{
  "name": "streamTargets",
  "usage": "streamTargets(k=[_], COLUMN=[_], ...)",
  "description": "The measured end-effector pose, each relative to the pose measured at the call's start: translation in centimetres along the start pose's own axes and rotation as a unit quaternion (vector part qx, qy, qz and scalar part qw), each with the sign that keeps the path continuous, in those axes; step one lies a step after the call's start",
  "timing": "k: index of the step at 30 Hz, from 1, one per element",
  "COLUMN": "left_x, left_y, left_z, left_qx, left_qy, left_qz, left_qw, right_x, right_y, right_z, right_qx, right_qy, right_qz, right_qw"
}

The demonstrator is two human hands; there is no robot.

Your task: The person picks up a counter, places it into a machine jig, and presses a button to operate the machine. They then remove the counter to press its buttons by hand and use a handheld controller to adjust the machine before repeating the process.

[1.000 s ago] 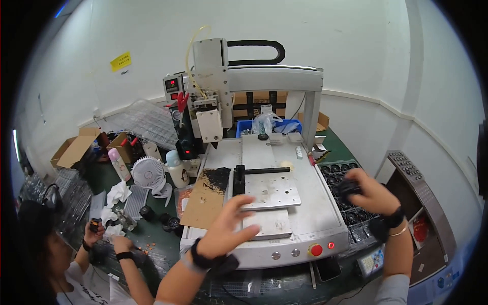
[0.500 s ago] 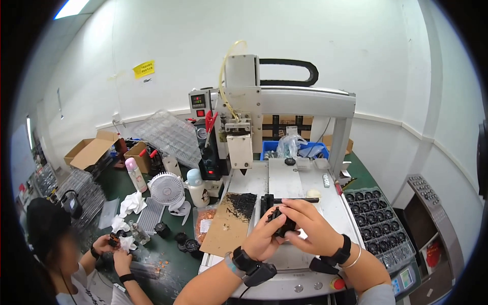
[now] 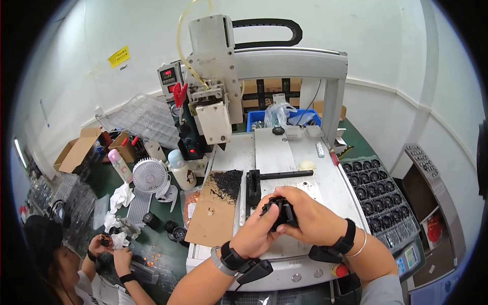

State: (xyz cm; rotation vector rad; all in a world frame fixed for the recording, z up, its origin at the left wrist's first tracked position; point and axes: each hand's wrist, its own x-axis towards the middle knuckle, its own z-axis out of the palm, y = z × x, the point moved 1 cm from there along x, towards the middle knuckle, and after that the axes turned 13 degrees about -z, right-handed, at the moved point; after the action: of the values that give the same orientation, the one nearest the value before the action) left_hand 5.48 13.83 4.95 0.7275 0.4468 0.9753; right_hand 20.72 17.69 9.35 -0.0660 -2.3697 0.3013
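A big white machine point(image 3: 264, 61) with a bridge-shaped frame stands on the bench, and a yellow hose point(image 3: 182, 35) curls up from its head. A brown piece of cardboard point(image 3: 216, 208) lies on the left of the machine's bed, with a heap of tiny black bits point(image 3: 226, 182) on its top end. Beside it stands a small white fan point(image 3: 149, 176) and a white bottle point(image 3: 180, 170). On the right sits a tray of round black parts point(image 3: 378, 193) — all in rows. A blue bin point(image 3: 284, 118) sits at the back. Low on the left, another person point(image 3: 76, 259) works — crumpled white tissues point(image 3: 119, 201) lie nearby.
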Motion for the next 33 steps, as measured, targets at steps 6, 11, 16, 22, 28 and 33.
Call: streamTargets(k=[6, 11, 16, 22, 28, 33], left_x=[-0.1, 0.1, 0.1, -0.1, -0.1, 0.1], left_y=[0.6, 0.3, 0.5, 0.5, 0.2, 0.3], left_z=[0.3, -0.4, 0.2, 0.6, -0.1, 0.5], left_qx=[-0.050, -0.083, -0.123, -0.074, -0.078, -0.133], left_qy=[-0.017, -0.069, -0.074, 0.019, -0.024, 0.003], left_qz=[-0.032, -0.032, -0.007, 0.003, -0.027, -0.007], left_qw=[0.998, 0.994, 0.990, 0.997, 0.996, 0.991], right_x=[-0.3, -0.3, 0.2, 0.2, 0.1, -0.5], right_y=[0.0, 0.4, 0.2, -0.1, -0.5, 0.1], right_z=[-0.3, 0.4, 0.0, -0.2, 0.2, 0.4], right_qx=[-0.014, 0.060, -0.011, -0.066, -0.123, -0.158], right_qy=[-0.007, 0.014, 0.027, 0.017, -0.019, 0.042], right_qz=[-0.016, -0.050, -0.076, 0.000, -0.056, -0.011], right_qw=[1.000, 0.997, 0.997, 0.998, 0.991, 0.987])
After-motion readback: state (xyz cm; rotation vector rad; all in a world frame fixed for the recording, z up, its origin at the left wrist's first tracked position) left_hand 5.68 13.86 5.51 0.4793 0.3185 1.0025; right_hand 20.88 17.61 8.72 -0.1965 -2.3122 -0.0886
